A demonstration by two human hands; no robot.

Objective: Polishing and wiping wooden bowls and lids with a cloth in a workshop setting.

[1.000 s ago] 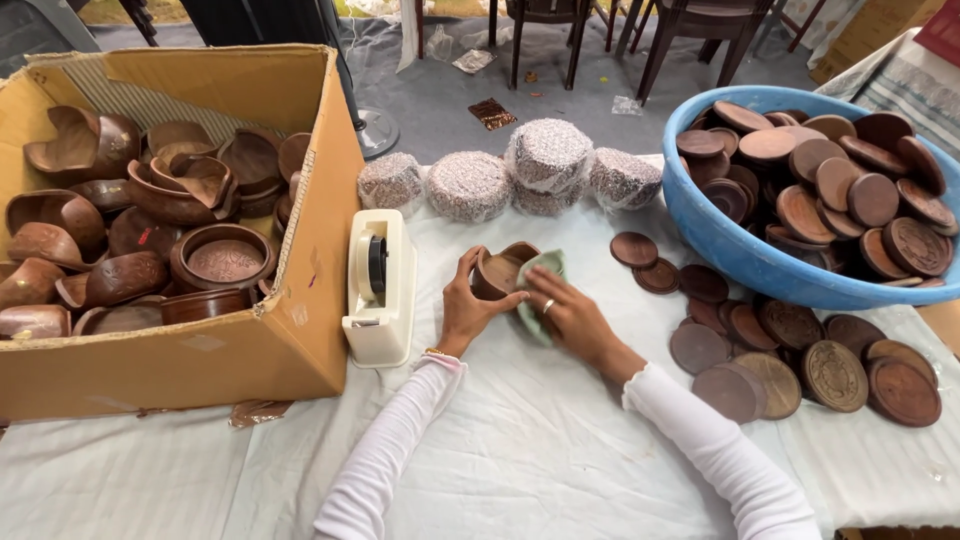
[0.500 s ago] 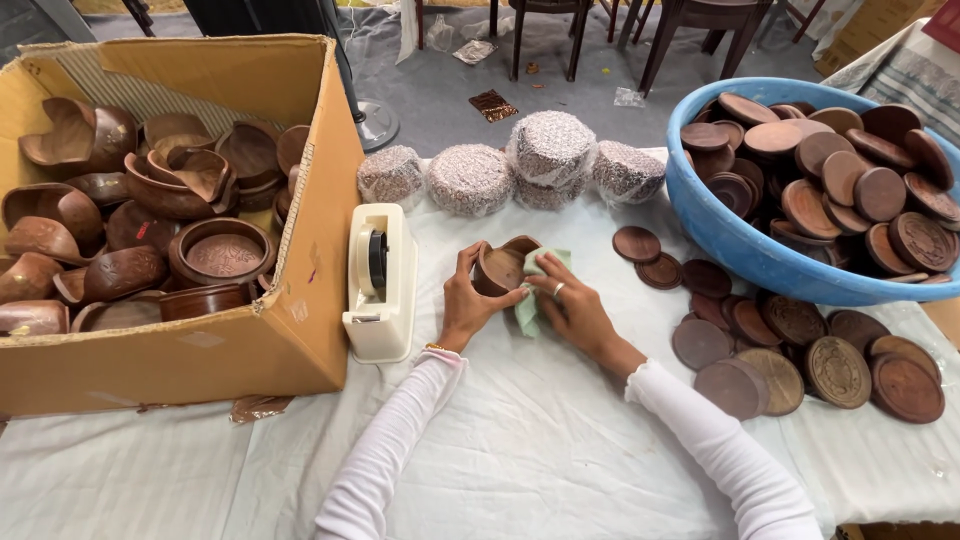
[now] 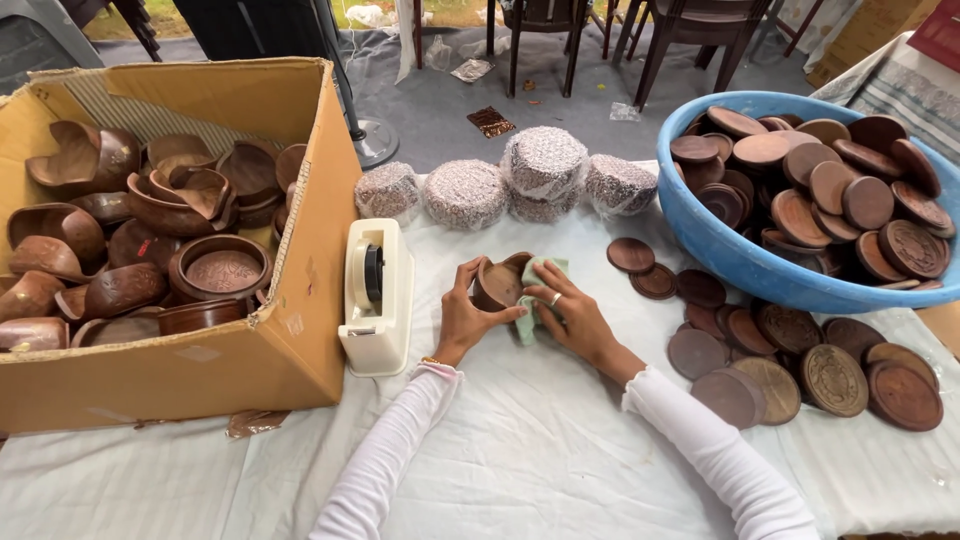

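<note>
- My left hand [image 3: 468,322] cups a small round dark-brown wooden bowl [image 3: 497,284], fingers clamped around its side, near the middle of the white cloth-covered surface [image 3: 520,450].
- My right hand [image 3: 575,318] presses a pale green cloth [image 3: 538,283] against the bowl's right side, fingers closed on the cloth.
- A cream tape dispenser [image 3: 376,295] stands just left of my left hand.
- An open cardboard box [image 3: 230,370], filled with dark wooden bowls [image 3: 150,230], occupies the surface's left edge.
- Four bundles wrapped in bubble foil [image 3: 505,185] line the far edge, behind the bowl.
- A blue plastic basin [image 3: 740,262], heaped with round wooden lids, sits at the far right corner.
- Loose flat round wooden lids [image 3: 790,360] lie along the right edge, well apart from my right hand.
</note>
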